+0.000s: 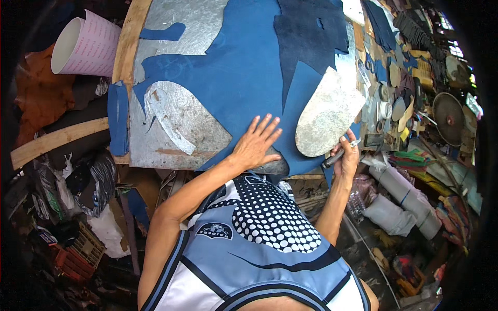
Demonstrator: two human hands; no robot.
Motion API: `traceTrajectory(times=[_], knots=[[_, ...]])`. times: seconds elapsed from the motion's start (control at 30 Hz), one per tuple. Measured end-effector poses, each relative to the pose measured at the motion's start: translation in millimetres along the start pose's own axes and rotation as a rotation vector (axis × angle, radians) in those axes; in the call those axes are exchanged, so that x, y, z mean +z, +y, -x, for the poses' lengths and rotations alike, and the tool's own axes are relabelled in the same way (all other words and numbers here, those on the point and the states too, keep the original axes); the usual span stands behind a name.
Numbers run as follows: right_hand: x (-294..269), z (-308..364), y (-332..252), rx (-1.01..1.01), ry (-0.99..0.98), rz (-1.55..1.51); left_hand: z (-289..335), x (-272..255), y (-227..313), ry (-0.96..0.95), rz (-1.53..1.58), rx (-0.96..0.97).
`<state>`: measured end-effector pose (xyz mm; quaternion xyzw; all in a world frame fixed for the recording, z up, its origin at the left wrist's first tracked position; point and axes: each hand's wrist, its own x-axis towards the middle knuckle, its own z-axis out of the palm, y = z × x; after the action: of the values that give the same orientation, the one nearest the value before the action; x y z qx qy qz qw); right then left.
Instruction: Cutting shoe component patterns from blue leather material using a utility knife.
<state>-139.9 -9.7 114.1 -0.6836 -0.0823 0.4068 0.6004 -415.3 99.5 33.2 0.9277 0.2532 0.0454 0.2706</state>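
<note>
A large blue leather sheet [244, 67] is spread over a metal-topped table [181, 122]. My left hand [257, 142] lies flat on it near the front edge, fingers spread. My right hand [346, 158] is closed around a short dark-handled tool [332, 159], beside the table's front right corner; its blade or tip cannot be made out. Something small and white shows between those fingers. A pale grey, rounded-end template [327, 116] rests on the blue leather just left of my right hand. A darker navy leather piece [306, 46] overlaps the sheet at the far right.
A curled grey-white strip [171, 124] and blue scraps [118, 119] lie at the table's left. A rolled pink-and-white sheet [91, 44] stands beyond the left edge. Several tools and cut pieces crowd the right side, near a round fan-like disc [448, 119]. Wrapped rolls [404, 192] lie below it.
</note>
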Motion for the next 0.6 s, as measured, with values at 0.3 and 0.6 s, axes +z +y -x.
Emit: traceTrajectory(times=[0.3, 0.6], knots=[[-6.8, 22.8, 14.4, 0.005, 0.027, -0.029, 0.2, -60.7, -130.4, 0.121, -0.258, -0.192], [9.3, 22.1, 17.5, -0.032, -0.04, -0.098, 69.6, -135.7, -243.4, 0.456, -0.461, -0.639]])
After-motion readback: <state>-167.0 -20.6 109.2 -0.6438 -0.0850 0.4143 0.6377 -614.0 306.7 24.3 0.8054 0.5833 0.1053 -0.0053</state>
